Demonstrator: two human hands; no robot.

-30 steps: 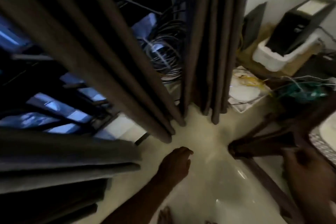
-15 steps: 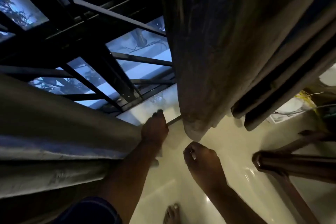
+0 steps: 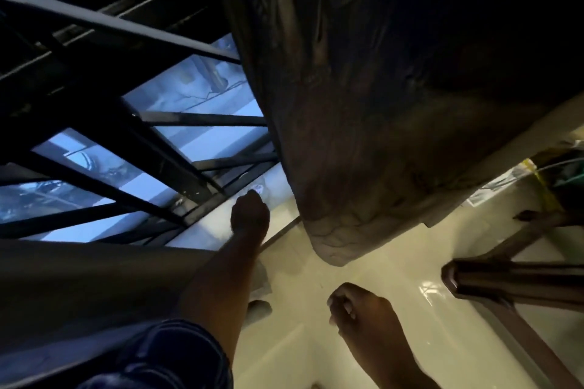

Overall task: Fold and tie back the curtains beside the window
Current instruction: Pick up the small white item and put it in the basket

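Curtain (image 3: 347,135) is hanging ahead; my left hand (image 3: 249,214) is reaching toward the window (image 3: 202,139), fingers unreadable; my right hand (image 3: 363,312) is hovering, fingers loosely curled, empty.

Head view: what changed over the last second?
The left hand reached forward from over the floor toward the window sill. The right hand swung in from the right edge to below the hem of the hanging curtain, holding nothing. Neither hand grips fabric, as before.
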